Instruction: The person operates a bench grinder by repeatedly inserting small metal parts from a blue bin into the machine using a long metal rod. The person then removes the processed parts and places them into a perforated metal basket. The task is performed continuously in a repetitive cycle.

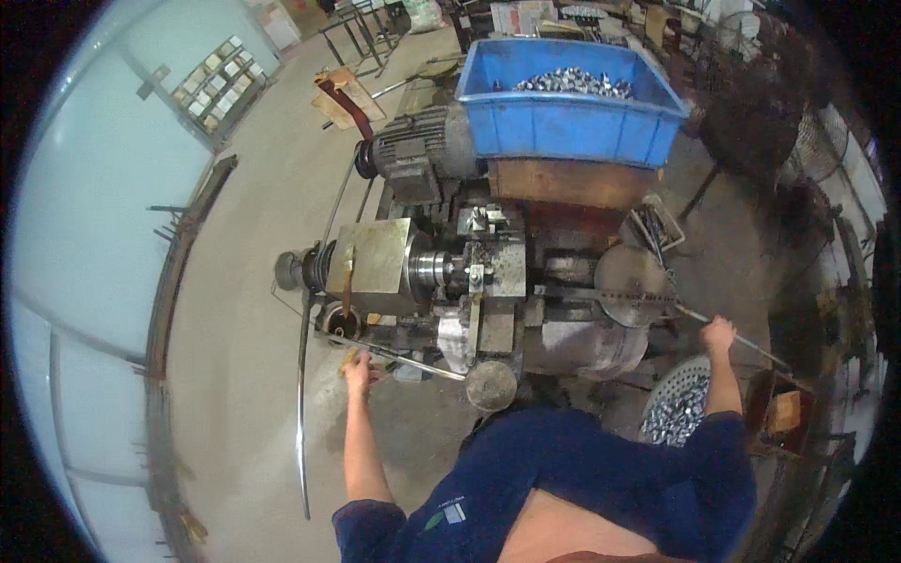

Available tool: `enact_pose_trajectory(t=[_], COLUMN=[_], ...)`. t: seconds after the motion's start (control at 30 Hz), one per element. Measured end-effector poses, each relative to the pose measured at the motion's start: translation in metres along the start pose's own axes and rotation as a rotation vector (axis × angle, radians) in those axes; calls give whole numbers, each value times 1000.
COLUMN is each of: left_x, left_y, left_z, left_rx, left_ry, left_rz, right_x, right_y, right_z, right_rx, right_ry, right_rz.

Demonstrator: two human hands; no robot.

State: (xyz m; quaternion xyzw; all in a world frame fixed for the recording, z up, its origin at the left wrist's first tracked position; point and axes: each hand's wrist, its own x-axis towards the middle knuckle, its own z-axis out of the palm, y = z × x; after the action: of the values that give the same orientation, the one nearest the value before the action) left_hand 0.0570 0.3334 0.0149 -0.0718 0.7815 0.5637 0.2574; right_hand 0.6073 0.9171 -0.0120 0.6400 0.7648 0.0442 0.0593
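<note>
The person wears a navy-blue short-sleeved T-shirt [591,460]; the left sleeve [364,530] and right sleeve [727,446] match its body. On the left chest, a small print [454,513] pairs a pale block with a green leaf-like shape, its finer marks blurred. Forearms [365,455] and hands [359,372] are bare.

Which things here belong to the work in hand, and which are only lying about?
In hand: machine, bar in the right hand; probably blue bin and perforated basket, both holding metal parts.

Apparently lying about beyond the machine: tan board, pale sack.
</note>
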Motion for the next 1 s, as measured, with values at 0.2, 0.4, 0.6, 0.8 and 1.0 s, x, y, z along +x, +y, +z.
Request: enact_pose_trajectory(t=[0.2,0.4,0.6,0.8,1.0], left_x=[15,33,37,44,25], left_y=[-5,-24,-32,-37,-20], left_z=[42,51,48,39,43], left_rx=[1,-2,29,86,300], left_ry=[109,248,270,189,202], left_rz=[-79,1,47,3,-63], right_x=[-43,-137,-167,-168,-151], right_y=[4,-8,-43,-37,-31], right_z=[4,24,-11,2,-19], right_rx=[42,234,399,415,301], right_ry=[37,58,-99,-119,-114], right_rz=[-34,-12,162,120,23])
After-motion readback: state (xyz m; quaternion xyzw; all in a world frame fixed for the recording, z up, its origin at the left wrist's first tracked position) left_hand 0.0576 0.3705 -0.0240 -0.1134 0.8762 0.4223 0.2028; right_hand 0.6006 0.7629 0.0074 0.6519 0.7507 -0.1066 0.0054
